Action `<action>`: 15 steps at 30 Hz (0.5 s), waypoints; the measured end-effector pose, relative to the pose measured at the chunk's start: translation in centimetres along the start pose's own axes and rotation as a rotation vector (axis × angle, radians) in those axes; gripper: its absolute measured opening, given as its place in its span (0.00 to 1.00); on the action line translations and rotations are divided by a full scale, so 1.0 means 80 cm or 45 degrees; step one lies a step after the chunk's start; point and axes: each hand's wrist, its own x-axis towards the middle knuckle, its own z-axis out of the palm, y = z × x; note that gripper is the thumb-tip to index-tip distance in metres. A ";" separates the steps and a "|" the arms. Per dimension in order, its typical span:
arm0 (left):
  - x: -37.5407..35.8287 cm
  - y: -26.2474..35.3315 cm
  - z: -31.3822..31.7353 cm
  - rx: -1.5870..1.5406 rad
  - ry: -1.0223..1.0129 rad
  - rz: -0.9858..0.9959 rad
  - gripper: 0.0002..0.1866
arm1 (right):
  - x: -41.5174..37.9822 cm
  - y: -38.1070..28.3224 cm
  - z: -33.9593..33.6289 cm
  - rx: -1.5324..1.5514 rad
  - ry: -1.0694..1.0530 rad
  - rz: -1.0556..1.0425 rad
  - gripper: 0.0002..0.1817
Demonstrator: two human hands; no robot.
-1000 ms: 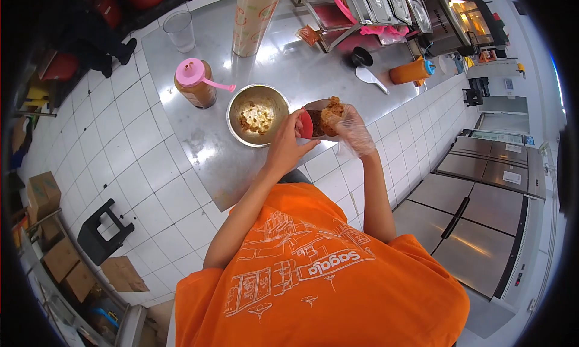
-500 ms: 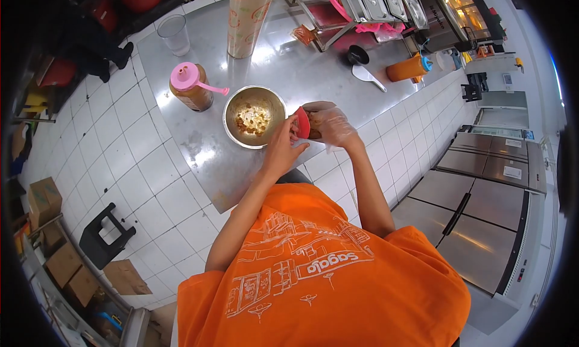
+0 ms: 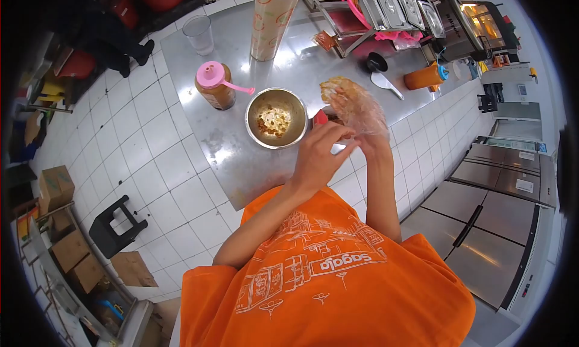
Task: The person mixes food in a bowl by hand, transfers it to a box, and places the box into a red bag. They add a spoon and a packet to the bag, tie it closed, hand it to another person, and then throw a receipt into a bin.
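My left hand (image 3: 322, 154) reaches across to my right wrist, its thumb and index finger pinched at the cuff of a clear plastic glove (image 3: 375, 123). That glove covers my right hand (image 3: 353, 103), which has its fingers stretched out and smeared with orange-brown sauce. Just beyond my left knuckles is a red item (image 3: 320, 117), mostly hidden, with a brownish part beside it. A steel mixing bowl (image 3: 291, 139) stands left of it, holding small brown bits and sauce residue.
A sauce bottle with pink lid (image 3: 212, 82), a clear cup (image 3: 199, 34) and a tall patterned paper roll (image 3: 274, 21) stand on the steel table (image 3: 211, 148). Farther right are a black bowl (image 3: 376, 62), a white spatula (image 3: 386, 85), an orange squeeze bottle (image 3: 424, 77) and lidded steel pans (image 3: 389, 9).
My left hand has let go of the red item, which now sits beside the bowl, and moved to the glove cuff. My gloved right hand has come away from the item with its fingers extended.
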 end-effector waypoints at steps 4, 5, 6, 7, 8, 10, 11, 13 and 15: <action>0.003 -0.011 -0.033 0.094 0.183 -0.249 0.07 | 0.000 0.035 0.044 -0.254 -0.113 0.096 0.16; 0.003 -0.015 -0.044 0.107 0.231 -0.350 0.06 | 0.000 0.044 0.057 -0.378 -0.184 0.087 0.15; 0.000 -0.026 -0.055 0.143 0.256 -0.461 0.06 | -0.001 0.065 0.063 -0.402 -0.118 0.080 0.12; -0.008 -0.047 -0.065 0.176 0.279 -0.568 0.06 | 0.002 0.095 0.061 -0.730 -0.134 -0.013 0.12; -0.020 -0.067 -0.072 0.205 0.304 -0.679 0.06 | 0.005 0.128 0.053 -1.062 -0.149 -0.104 0.12; -0.063 -0.111 -0.084 0.196 0.325 -0.802 0.06 | -0.003 0.161 0.057 -1.575 -0.270 -0.333 0.12; -0.070 -0.117 -0.091 0.192 0.334 -0.860 0.06 | -0.015 0.170 0.062 -1.754 -0.375 -0.473 0.12; -0.081 -0.124 -0.098 0.075 0.400 -0.973 0.06 | -0.032 0.179 0.062 -1.926 -0.541 -0.617 0.13; -0.086 -0.123 -0.101 0.015 0.453 -1.062 0.06 | -0.039 0.178 0.057 -1.883 -0.620 -0.609 0.14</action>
